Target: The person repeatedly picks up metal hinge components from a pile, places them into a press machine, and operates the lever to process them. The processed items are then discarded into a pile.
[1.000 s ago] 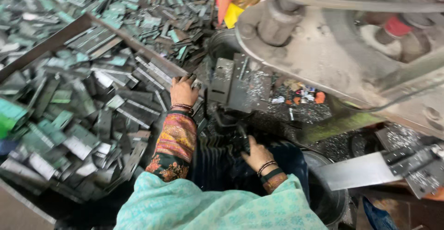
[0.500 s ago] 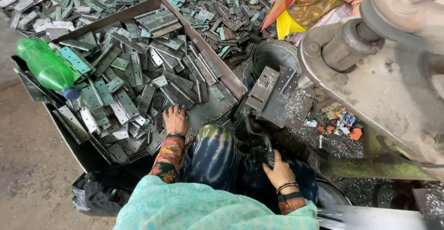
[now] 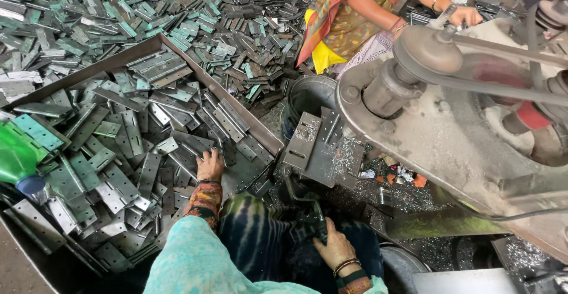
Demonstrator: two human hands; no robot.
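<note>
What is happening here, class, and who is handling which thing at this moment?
A person sits on the floor beside a belt-driven machine. Their left hand reaches into a low metal tray and rests on a heap of flat hinge plates. Their right hand grips a dark lever near their lap. A green plastic bottle lies on the tray's far side. More plates cover the floor. A second person sits behind the machine.

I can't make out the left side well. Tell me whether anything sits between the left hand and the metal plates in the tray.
Nothing visible does. The left hand lies flat on the metal plates heaped in the tray, fingers touching them directly.
</note>
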